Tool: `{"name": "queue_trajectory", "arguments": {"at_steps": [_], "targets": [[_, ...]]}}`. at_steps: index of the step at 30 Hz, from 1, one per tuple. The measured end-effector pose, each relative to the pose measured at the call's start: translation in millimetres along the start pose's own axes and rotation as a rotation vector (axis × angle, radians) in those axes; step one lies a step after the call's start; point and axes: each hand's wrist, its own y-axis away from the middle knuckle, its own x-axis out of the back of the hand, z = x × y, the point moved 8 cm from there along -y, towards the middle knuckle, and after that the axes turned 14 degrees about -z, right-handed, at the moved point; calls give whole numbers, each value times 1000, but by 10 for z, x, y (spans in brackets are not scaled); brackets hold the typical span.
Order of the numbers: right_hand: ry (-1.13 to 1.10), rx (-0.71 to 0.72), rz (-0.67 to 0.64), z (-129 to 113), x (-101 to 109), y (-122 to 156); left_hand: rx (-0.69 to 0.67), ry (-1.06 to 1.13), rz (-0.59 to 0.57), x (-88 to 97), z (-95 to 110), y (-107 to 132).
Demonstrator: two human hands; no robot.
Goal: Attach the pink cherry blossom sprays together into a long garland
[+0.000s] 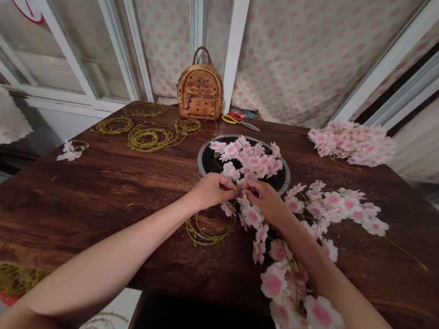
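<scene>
My left hand (215, 190) and my right hand (266, 199) meet at the middle of the dark wooden table (111, 208), both pinched on a garland of pink and white fabric flowers (255, 218). The garland trails under my right forearm toward the near edge, ending in bigger blooms (297, 301). Just below my hands lies a small yellow-green wire ring (208, 233). More blossoms (252, 159) lie over a round black disc (206, 163) set in the table behind my fingers.
Several yellow-green wire coils (150, 136) lie at the back left. A tan backpack (200, 91) and scissors (239, 121) stand at the far edge. Flower piles sit right (341, 207) and far right (352, 142). A small flower ring (71, 150) lies left.
</scene>
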Motion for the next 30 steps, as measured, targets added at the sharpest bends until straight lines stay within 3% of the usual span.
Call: {"name": "queue_trajectory", "arguments": {"at_steps": [10, 30], "targets": [[-71, 17, 57, -24, 54, 18, 4, 219, -7, 14, 36, 7], [-62, 44, -42, 36, -21, -17, 6, 16, -14, 14, -27, -26]]}}
